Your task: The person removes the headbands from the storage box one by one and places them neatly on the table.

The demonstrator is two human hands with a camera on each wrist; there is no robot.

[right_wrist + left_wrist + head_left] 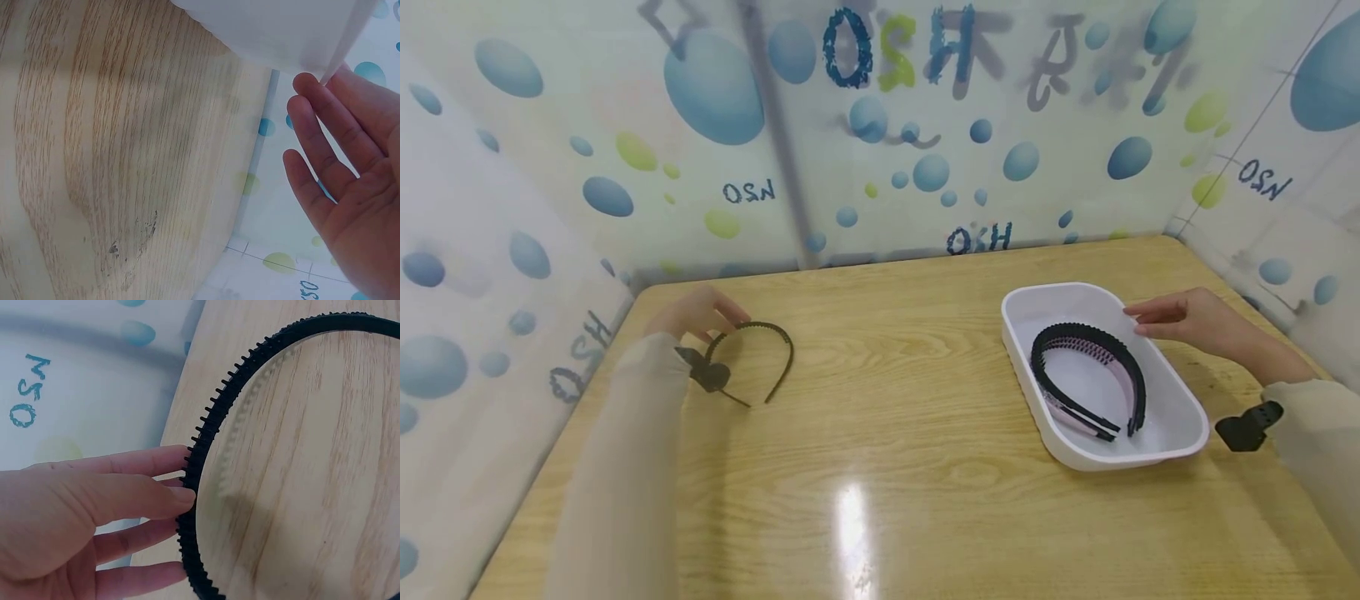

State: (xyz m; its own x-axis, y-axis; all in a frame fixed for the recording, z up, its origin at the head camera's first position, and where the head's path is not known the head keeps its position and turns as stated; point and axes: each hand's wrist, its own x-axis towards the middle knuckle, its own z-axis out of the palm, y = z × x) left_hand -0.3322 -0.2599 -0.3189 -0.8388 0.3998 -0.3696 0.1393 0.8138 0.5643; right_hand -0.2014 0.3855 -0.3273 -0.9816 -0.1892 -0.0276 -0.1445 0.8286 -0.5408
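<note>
At the left of the table, my left hand [698, 312] pinches a thin black toothed headband [789, 354] by one side of its arch. Its thumb and fingertips meet on the band in the left wrist view, where short teeth line the outer edge of the headband [215, 412]. On the right, my right hand [1198, 321] grips the rim of a white plastic basin [1172, 417] between thumb and fingertips; in the right wrist view, the other fingers extend below the basin wall [275, 31]. Inside the basin lie a black braided-looking headband [1137, 392] and a pink one [1063, 415], overlapping.
The wooden table [880, 375] carries the basin at its right side. Behind it and along both sides stand pale walls [925, 208] printed with blue and green bubbles. A dark wrist device [1247, 427] sits at the right sleeve, another dark device [709, 372] at the left.
</note>
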